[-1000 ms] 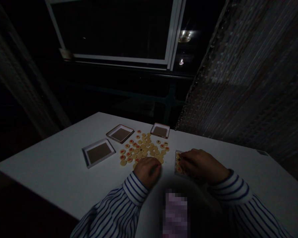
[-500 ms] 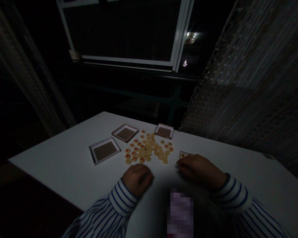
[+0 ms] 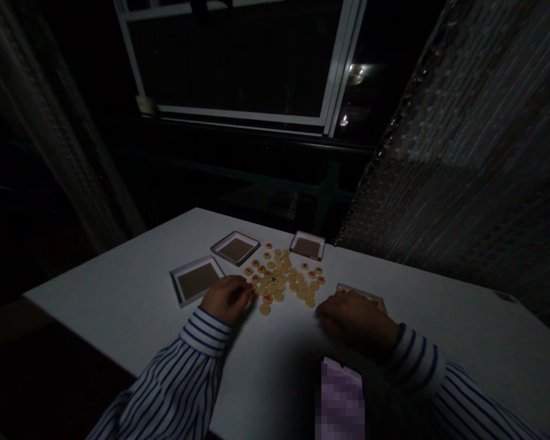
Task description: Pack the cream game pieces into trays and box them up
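A loose spread of round, pale xiangqi pieces lies on the white table, some showing red or black characters. My left hand is at its left edge, thumb and fingers closed around a xiangqi piece, partly hidden. One plain piece lies in front of the rest. To the right, my right hand is lowered with curled fingers; its fingertips are dark, and what they hold, if anything, is hidden. Behind it, partly covered, stands a shallow box with pieces in it.
A pale shallow tray stands left of the pieces, with a brown-rimmed tray behind it and another tray at the back. A pixelated purple object is near me. Beaded curtains hang beyond the table.
My left hand has moved left and forward to the pieces, and a plain piece now lies in front of them. My right hand has shifted slightly left and nearer me, exposing more of the box.
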The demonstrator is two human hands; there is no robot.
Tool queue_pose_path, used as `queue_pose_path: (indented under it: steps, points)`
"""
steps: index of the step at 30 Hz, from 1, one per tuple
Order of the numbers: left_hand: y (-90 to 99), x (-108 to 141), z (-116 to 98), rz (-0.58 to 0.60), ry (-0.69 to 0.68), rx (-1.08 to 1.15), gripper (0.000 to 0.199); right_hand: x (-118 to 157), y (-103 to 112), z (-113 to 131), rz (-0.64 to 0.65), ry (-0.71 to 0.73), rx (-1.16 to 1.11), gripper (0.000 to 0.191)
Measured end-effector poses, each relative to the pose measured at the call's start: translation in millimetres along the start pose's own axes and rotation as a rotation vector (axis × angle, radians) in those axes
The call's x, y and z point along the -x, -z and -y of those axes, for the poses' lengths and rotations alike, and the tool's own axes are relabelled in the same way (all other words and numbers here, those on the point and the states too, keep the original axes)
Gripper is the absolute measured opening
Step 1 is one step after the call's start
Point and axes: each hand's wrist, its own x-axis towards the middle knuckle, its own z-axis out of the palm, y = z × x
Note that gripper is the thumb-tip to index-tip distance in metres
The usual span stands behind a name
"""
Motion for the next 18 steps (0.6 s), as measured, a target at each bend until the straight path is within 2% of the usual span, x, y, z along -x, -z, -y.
queue_pose_path:
  steps: [6,12,18]
  points:
    - [-15.0,6,22,-0.132,0.051,-0.080,0.021,-14,-2,5,-0.027,0.023,-0.019,0.024]
    - [-24.4,16,31,-0.035,-0.007,-0.126,0.024,-39,-5,11,-0.036,0.021,-0.080,0.025]
    - [-31.2,20,32,0.028,0.014,-0.199,0.030,-61,-12,20,-0.077,0.032,-0.072,0.024]
